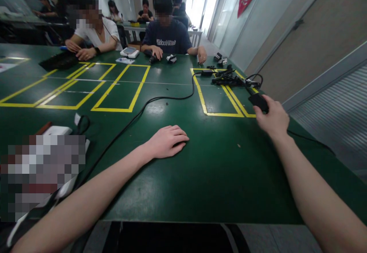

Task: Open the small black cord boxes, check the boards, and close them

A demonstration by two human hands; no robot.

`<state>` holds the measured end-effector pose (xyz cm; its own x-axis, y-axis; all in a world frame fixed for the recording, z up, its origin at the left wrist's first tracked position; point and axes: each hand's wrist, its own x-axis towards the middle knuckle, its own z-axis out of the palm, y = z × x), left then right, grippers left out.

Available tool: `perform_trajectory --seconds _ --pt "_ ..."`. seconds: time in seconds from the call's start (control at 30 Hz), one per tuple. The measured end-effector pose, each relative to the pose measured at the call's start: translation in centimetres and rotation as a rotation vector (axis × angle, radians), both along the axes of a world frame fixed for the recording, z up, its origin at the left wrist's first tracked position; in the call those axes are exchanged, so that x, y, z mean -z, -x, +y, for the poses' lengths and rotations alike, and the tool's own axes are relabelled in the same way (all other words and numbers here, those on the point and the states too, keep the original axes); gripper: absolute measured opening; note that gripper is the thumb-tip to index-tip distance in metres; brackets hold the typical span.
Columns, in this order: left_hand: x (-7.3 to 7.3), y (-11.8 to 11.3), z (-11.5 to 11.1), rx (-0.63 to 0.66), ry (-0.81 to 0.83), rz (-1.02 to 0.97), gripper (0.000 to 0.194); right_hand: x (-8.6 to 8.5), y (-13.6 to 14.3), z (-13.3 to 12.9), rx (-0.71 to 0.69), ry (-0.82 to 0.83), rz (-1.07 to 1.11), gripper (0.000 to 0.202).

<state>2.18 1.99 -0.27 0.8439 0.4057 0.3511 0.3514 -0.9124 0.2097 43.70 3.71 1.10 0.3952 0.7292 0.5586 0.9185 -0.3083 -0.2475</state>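
My right hand (274, 115) is closed on a black power adapter (259, 102) at the right side of the green table (218, 176). Thumb and fingers grip its near end. A black cord (311, 139) emerges behind that hand and runs off to the right. Just beyond the adapter lies a tangle of black cables (229, 77). My left hand (168, 142) rests palm down on the tabletop near the middle, fingers loosely stretched and holding nothing.
Yellow tape outlines (111, 109) mark the table. A long black cable (143, 109) crosses it to the left. Pixelated items (46, 168) lie at the near left. Two people sit opposite, with a black tray (59, 59) and a white device (130, 52) near them.
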Motion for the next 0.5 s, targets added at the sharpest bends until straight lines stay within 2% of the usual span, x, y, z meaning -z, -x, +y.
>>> perform_trajectory --seconds 0.1,0.27,0.5 --pt "0.0 -0.1 0.0 0.002 -0.005 -0.009 0.026 0.5 -0.8 0.1 0.036 -0.006 0.091 0.058" --pt "-0.1 -0.1 0.0 0.003 -0.007 -0.008 0.026 0.2 -2.3 0.2 -0.044 -0.226 0.231 0.059" --pt "-0.1 -0.1 0.0 -0.009 0.015 -0.006 0.026 -0.4 -4.0 -0.3 0.069 -0.419 0.293 0.055"
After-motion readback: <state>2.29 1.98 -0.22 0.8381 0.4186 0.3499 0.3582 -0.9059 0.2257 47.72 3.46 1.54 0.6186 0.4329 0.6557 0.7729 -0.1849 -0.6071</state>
